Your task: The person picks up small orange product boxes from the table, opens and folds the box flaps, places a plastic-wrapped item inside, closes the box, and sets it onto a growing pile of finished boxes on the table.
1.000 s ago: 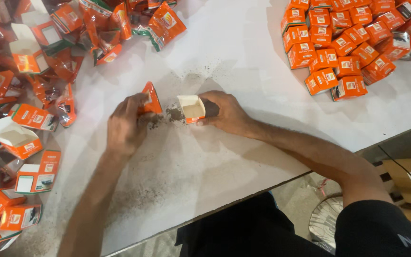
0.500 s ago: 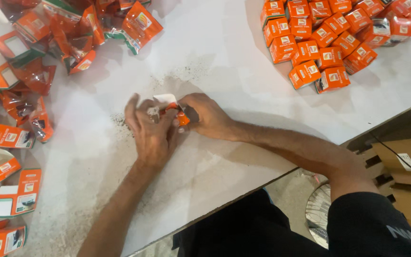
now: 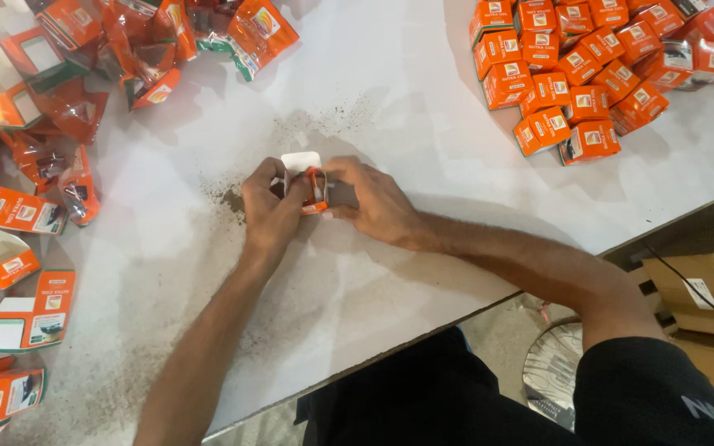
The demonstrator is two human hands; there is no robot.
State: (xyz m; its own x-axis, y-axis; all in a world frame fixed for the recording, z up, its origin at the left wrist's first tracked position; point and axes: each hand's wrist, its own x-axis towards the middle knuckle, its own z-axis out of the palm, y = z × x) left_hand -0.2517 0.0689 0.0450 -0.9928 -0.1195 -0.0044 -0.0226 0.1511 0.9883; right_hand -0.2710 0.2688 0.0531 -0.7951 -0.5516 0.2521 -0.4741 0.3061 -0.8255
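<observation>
Small orange carton [image 3: 311,183] mid-table, white flap up, pinched between left hand [image 3: 268,206] and right hand [image 3: 376,202]. Both hands clenched on it. Likely light, thin card (crushes easily); hold by side walls, not flaps.

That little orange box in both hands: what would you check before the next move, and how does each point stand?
1. Both hands on the small orange box: ok; left hand, right hand.
2. White flap open on top: ok.
3. Contents inside: cannot tell.
4. Table clean under the hands: not ok, dark dust.
5. Finished boxes apart from the hands: ok.
</observation>
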